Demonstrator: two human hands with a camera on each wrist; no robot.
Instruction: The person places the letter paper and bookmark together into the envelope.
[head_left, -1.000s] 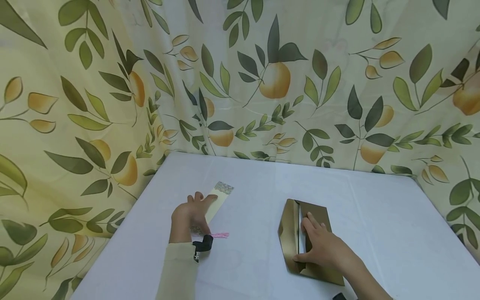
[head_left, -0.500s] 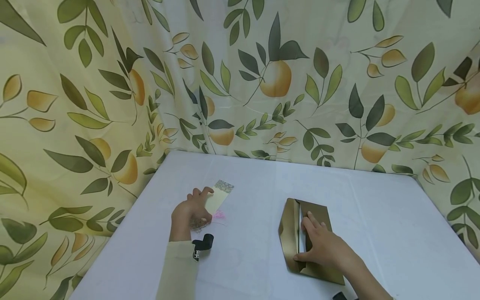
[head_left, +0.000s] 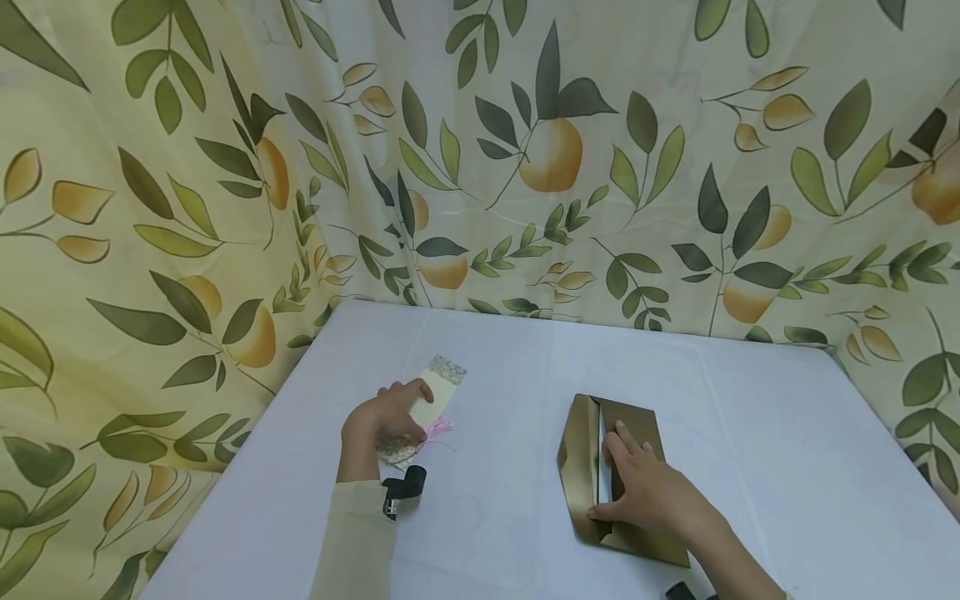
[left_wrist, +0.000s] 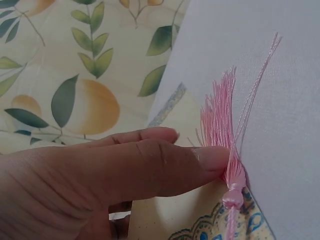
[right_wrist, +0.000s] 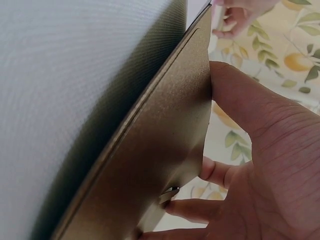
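Observation:
A cream bookmark (head_left: 444, 390) with lacy patterned ends and a pink tassel (left_wrist: 220, 112) is at the left of the table. My left hand (head_left: 386, 418) grips it along its side, the thumb pressing the tassel strands against its lower end. In the left wrist view, blue detail shows on the bookmark's patterned end (left_wrist: 200, 232). To the right lies a gold envelope (head_left: 577, 471), its flap folded out to the left and a white strip (head_left: 603, 483) showing at its opening. My right hand (head_left: 648, 492) holds it, thumb and fingers spread at the opening's edge.
A white cloth covers the table (head_left: 510, 500). Behind it and on the left hangs a curtain (head_left: 480, 167) printed with leaves and orange fruit. A black wrist mount (head_left: 405, 483) sits at my left cuff.
My left thumb has moved up and inward onto the tassel. The tassel has shifted up from below the hand to lie beside the thumb. My right hand and the envelope stay nearly still.

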